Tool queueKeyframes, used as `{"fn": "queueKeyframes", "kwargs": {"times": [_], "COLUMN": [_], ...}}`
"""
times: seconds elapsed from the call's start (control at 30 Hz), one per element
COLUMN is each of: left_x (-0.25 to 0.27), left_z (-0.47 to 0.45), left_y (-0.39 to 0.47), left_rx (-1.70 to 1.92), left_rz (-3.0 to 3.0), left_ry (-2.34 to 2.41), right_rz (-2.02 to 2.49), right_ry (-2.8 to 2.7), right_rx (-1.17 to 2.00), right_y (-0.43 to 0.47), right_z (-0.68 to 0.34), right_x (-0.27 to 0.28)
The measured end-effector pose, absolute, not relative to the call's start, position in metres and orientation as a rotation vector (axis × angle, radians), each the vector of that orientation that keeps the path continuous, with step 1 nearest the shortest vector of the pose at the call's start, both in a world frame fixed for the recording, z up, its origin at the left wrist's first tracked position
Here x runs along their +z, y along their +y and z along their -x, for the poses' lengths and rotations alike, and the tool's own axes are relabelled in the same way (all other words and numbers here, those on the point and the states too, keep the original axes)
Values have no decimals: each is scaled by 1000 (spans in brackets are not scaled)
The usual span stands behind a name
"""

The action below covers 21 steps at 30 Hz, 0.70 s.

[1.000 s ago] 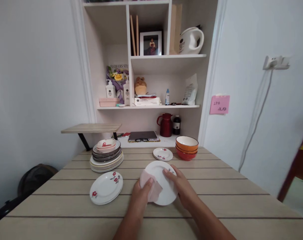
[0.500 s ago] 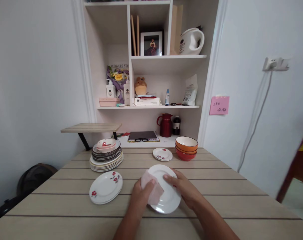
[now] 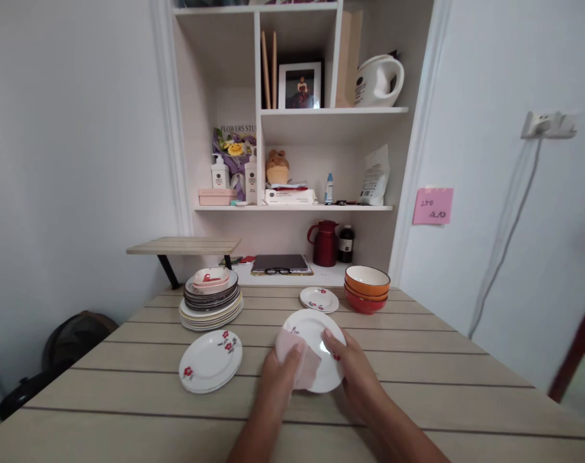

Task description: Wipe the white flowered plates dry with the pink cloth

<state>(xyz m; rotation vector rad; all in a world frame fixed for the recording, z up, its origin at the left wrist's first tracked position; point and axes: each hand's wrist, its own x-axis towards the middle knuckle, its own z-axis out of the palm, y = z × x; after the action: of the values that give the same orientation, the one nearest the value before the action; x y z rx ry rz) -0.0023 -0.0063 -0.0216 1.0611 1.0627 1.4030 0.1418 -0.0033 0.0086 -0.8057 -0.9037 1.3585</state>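
Observation:
Between my two hands is a white plate [image 3: 316, 328] with red flowers, raised and tilted above the table. My left hand [image 3: 279, 376] is closed around the plate's left edge with a pale pink cloth [image 3: 306, 365] folded over the rim, its thumb on top. On the opposite side my right hand [image 3: 353, 360] grips the rim, thumb lying on the upper face and fingers hidden underneath. To the left rests a short stack of matching flowered plates [image 3: 208, 363]. Smaller flowered plates [image 3: 316, 299] lie just beyond the held plate.
A tall stack of mixed plates [image 3: 211, 312], topped by small dishes [image 3: 210, 278], stands at the back left. Orange and red bowls [image 3: 367, 289] are nested at the back right. Behind the slatted table [image 3: 143, 392] are a laptop [image 3: 279, 262], a red jug [image 3: 325, 244] and shelves.
The plate has tilted and shifted slightly upward in my hands, and the cloth over its left side has changed shape. The whole view has swung a little to the left.

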Motion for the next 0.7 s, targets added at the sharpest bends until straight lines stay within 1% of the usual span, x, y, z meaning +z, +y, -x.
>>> {"fn": "queueKeyframes", "kwargs": {"times": [0.3, 0.47, 0.7], "left_x": [-19, -19, -24], "left_z": [3, 6, 0], "left_y": [-6, -4, -5], "left_rx": [1425, 1425, 1373], "left_rz": [-928, -975, -1080], "left_ry": [1014, 1029, 1040], "right_rz": [868, 911, 958], "right_ry": [-987, -1176, -1099], "right_rx": [1454, 1356, 1288], "right_y": [-7, -6, -2], "right_z": [-143, -151, -161], "right_x": [13, 20, 23]}}
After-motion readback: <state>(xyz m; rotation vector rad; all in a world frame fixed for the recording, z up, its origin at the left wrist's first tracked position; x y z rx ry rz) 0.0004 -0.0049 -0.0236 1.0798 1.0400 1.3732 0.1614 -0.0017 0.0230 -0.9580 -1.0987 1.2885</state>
